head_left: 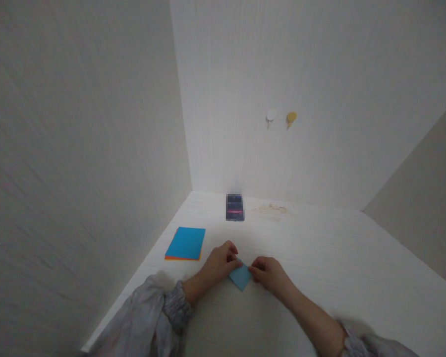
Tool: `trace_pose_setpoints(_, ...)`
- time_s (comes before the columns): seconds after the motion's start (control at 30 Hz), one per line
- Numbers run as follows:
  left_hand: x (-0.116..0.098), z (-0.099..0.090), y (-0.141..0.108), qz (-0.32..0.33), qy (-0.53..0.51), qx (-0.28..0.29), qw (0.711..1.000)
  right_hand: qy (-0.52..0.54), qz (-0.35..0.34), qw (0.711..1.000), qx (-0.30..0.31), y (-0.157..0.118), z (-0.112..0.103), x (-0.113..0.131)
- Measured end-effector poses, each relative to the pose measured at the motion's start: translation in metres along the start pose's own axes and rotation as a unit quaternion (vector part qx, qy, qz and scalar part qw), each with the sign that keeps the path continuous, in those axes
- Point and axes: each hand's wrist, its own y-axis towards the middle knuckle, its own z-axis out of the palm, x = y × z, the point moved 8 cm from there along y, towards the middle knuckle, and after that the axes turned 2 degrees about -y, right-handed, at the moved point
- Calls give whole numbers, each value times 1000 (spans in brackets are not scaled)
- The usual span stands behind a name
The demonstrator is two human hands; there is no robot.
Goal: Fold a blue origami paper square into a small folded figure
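A small light-blue piece of folded paper (241,278) lies on the white table between my hands, one corner pointing toward me. My left hand (222,261) is closed at its upper left edge, with the thumb over the paper and the fingers curled behind. At the right corner, my right hand (266,271) pinches the paper between thumb and fingertips. Part of its far edge is hidden by my left fingers.
A stack of square paper (186,243), blue on top with orange beneath, lies to the left. A blurred dark rectangular object (235,207) stands near the back wall. Two hooks, one white (270,117) and one yellow (291,118), are on that wall. Walls rise on both sides.
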Motion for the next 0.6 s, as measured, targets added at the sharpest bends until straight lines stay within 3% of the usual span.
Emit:
trace_pose_setpoints(0.13, -24, -3, -8, 94, 162, -38, 982, -42, 5, 999, -20, 1, -3, 2)
trace_pose_setpoints(0.23, -33, 9, -19, 179, 220, 27, 959, -66, 6, 997, -25, 1, -2, 3)
trace_pose_setpoints(0.4, -28, 15, -28, 209, 271, 62, 938, -93, 5, 995, -24, -4, -2, 2)
trace_pose_setpoints(0.47, -27, 16, -28, 205, 287, 67, 933, -127, -38, 991, -32, -8, -5, 10)
trace_pose_setpoints(0.6, -25, 16, -27, 185, 303, 79, 931, -189, -207, 958, -54, -18, -7, 37)
